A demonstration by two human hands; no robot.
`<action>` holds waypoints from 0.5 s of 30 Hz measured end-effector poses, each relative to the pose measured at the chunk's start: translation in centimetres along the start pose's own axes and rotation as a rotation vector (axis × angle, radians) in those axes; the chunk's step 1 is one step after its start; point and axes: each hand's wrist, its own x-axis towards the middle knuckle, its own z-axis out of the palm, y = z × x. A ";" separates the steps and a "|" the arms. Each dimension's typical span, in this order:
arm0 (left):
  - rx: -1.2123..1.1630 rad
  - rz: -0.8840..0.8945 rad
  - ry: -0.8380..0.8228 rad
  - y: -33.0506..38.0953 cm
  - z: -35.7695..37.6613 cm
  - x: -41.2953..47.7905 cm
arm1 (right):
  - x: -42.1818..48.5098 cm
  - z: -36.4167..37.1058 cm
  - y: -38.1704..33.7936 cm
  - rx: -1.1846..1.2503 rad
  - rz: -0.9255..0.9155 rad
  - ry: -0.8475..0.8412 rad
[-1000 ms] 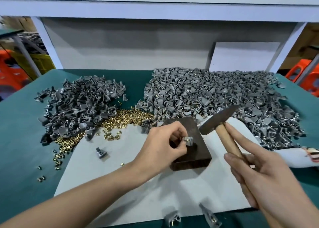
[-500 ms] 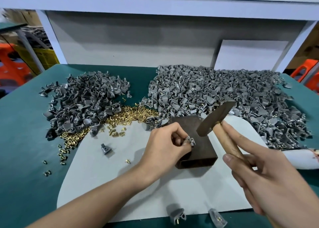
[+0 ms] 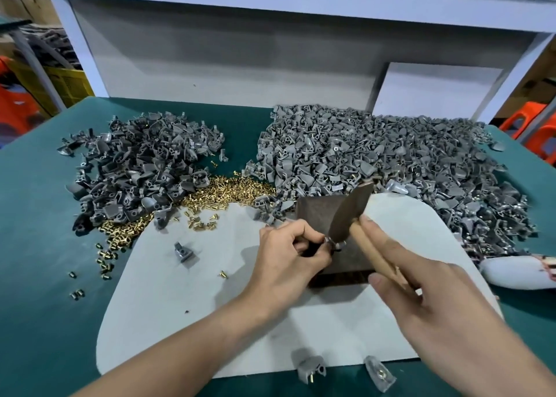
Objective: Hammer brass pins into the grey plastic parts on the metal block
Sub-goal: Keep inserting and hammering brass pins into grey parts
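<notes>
While the left hand [image 3: 288,255] pinches a grey plastic part [image 3: 333,244] on the metal block [image 3: 319,213], the hammer [image 3: 349,213] head meets it.
The part is small and pale grey, and sits near the left front of the dark brown block, which stands on the white mat [image 3: 180,306] on the green table [image 3: 36,246]. Half a second earlier the hammer head hung above the block's far edge; it has now dropped onto the part. Left-hand grip: thumb and curled fingers closed on the part. The right hand [image 3: 427,300] has its grip closed round the wooden handle, index finger stretched along it.
</notes>
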 end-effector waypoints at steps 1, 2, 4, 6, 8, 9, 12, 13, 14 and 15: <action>-0.009 -0.001 -0.002 0.0 0.0 0.0 | 0.0 -0.2 -0.3 -0.028 -0.001 -0.001; -0.017 -0.005 -0.005 -0.1 0.0 0.0 | 0.0 -0.4 -0.5 -0.069 -0.026 0.016; -0.027 -0.015 -0.008 -0.2 0.0 0.0 | 0.0 -0.9 -0.4 -0.145 -0.100 0.122; -0.024 -0.020 -0.005 -0.3 0.0 0.1 | 0.3 -0.8 -0.6 -0.168 -0.120 0.121; -0.023 -0.003 -0.025 -0.3 0.0 0.1 | 0.2 -0.2 -0.9 -0.132 -0.048 -0.004; -0.031 -0.001 -0.029 -0.3 0.0 0.0 | 0.1 -0.2 -0.9 -0.127 -0.041 -0.007; -0.075 -0.023 -0.007 -0.1 -0.1 0.1 | -0.1 -0.7 -0.9 -0.136 -0.078 0.106; -0.072 -0.022 -0.007 -0.2 0.0 0.1 | -0.1 -0.6 -1.1 -0.142 -0.061 0.090; -0.060 -0.021 -0.012 -0.1 0.0 0.2 | -0.2 -0.3 -1.2 -0.137 -0.042 0.062; -0.056 -0.022 -0.020 -0.2 0.0 0.1 | -0.4 0.1 -1.3 -0.136 -0.025 0.021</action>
